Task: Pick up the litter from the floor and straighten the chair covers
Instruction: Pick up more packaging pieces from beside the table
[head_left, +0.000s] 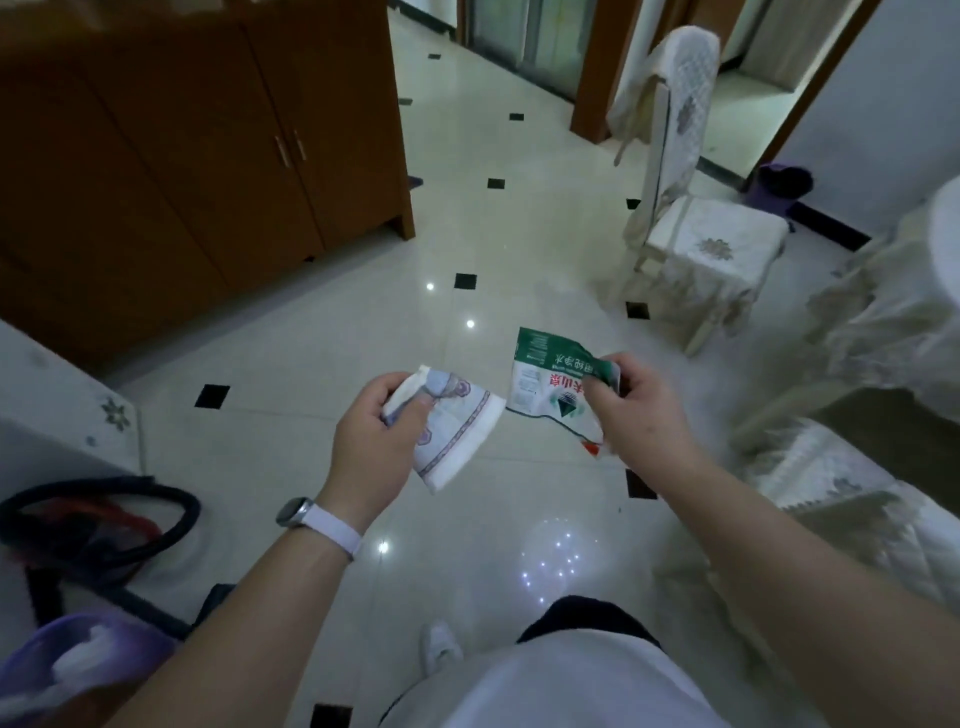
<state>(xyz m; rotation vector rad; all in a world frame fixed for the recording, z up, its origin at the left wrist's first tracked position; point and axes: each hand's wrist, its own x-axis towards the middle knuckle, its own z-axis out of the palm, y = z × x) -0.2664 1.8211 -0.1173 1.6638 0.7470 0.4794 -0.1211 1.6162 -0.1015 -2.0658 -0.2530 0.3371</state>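
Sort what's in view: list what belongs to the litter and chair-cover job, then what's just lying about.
Job: crumpled green-and-white plastic wrapper, pinched in the right hand; white-and-lilac patterned wrapper, gripped in the left hand; cream lace chair cover.
Lying about: brown wooden cabinet; black-and-red bag; purple object by the wall.

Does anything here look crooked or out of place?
Yes. The back cover on the far chair sits askew, slipped sideways with a tie dangling. The left hand grips a crumpled wrapper, and the right hand pinches a creased green label.
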